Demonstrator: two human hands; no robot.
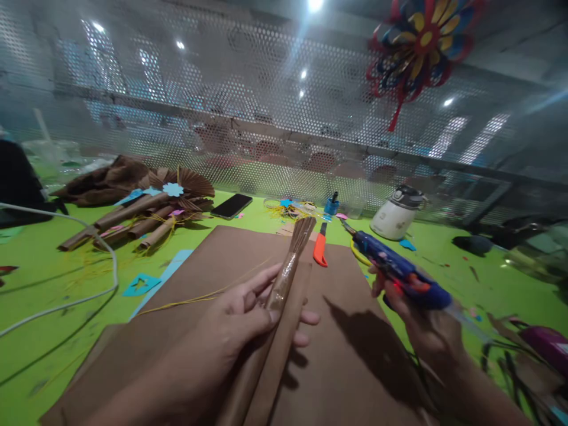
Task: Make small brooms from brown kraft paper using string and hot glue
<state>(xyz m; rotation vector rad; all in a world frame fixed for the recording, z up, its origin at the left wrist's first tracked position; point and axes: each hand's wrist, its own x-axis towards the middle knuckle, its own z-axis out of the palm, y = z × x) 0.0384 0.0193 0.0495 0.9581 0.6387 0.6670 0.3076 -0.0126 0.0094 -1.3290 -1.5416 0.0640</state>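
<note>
The left hand (pixel 239 322) is closed around a pleated brown paper roll (pixel 290 266). The thumb is laid across the front and the fingers are curled behind, showing past the roll's right side. The roll is held just above the brown sheet (pixel 355 355) spread over the middle of the green tabletop (pixel 53 284). Its long axis is run from the near edge toward the far edge, tipped a little to the right, with the splayed end farthest from the person. A glossy band is seen wrapped round the stretch just beyond the thumb.

Over at the sheet's right edge, the right hand (pixel 426 325) is clamped on a blue glue gun (pixel 399 272). The gun is angled up and leftward, with its nozzle turned toward the roll's splayed end but clearly apart from it. An orange cutter (pixel 320 248) is lying at the sheet's far edge, between nozzle and roll.

The roll is thus placed to the left of the gun and is gripped by the left hand alone. The right hand is the farther one, with bare sheet between the two. Whether the trigger is pressed cannot be told.
</note>
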